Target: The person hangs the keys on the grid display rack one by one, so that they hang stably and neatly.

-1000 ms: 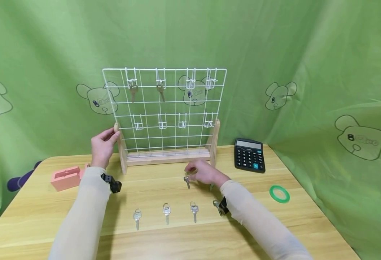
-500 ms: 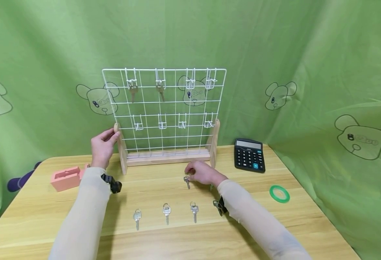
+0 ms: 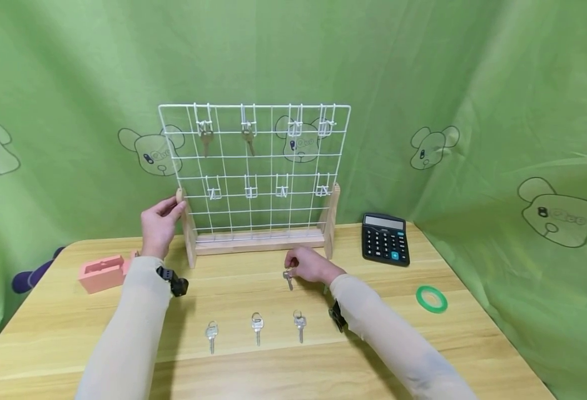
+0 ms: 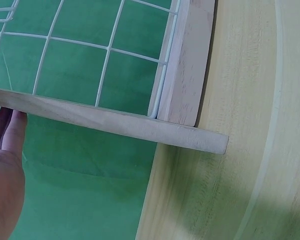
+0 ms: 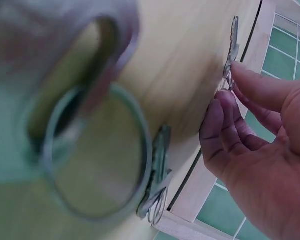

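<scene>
A bare right hand point(image 3: 313, 265) pinches a silver metal key point(image 3: 288, 280) by its ring end, just in front of the wooden stand point(image 3: 258, 243) along the worktop's point(image 3: 253, 375) back edge. The left hand point(image 3: 158, 228) holds the stand's left post near its top, thumb and fingers about it. Two brownish keys point(image 3: 206, 143) hang from the top-row hooks of the white wire grid point(image 3: 271, 156). The black calculator point(image 3: 384, 240) lies at the back right corner, the flat green ring point(image 3: 418, 300) near the right edge.
</scene>
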A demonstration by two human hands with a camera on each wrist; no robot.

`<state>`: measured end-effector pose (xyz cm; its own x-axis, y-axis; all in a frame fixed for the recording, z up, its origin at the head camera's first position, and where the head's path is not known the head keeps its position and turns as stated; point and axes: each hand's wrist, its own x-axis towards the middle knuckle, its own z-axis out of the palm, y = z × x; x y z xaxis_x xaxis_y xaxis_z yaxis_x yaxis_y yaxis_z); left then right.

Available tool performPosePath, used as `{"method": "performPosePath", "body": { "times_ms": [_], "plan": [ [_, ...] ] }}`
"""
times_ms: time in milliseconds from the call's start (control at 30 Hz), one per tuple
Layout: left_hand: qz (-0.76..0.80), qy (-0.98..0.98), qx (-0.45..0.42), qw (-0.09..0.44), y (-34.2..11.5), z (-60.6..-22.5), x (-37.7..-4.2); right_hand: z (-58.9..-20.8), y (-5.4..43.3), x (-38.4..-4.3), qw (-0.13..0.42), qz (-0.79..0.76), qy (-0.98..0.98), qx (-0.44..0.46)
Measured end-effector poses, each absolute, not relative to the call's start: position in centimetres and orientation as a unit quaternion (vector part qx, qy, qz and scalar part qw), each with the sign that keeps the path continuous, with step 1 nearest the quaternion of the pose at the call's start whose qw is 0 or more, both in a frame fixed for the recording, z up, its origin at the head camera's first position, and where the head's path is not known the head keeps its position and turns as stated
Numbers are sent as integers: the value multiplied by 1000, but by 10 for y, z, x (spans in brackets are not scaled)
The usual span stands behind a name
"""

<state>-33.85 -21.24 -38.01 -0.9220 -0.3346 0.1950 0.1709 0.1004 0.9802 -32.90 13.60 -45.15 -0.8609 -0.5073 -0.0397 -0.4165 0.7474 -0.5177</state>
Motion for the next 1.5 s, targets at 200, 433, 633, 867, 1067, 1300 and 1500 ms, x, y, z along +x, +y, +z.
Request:
{"method": "performPosePath", "body": {
  "times_ms": [200, 433, 633, 867, 1067, 1300, 1500],
  "plan": [
    [-669, -718, 58, 183, -213, -380, -338, -452, 136, -330, 94, -273, 926, -245],
    [-672, -717, 60, 177, -213, -380, -338, -451, 138, -328, 94, -308, 915, -245],
    [-672, -718, 62, 173, -213, -380, -338, -443, 139, -323, 97, -321, 911, -240],
    [-670, -720, 62, 171, -213, -379, -337, -434, 141, -318, 74, -322, 908, -258],
    [-669, -720, 63, 172, -213, -379, -337, -429, 143, -314, 61, -365, 895, -248],
    [-664, -724, 60, 174, -214, -380, -338, -421, 143, -313, -2, -408, 882, -235],
    [-663, -725, 59, 174, -214, -381, -339, -408, 142, -311, -15, -446, 868, -218]
  ]
}}
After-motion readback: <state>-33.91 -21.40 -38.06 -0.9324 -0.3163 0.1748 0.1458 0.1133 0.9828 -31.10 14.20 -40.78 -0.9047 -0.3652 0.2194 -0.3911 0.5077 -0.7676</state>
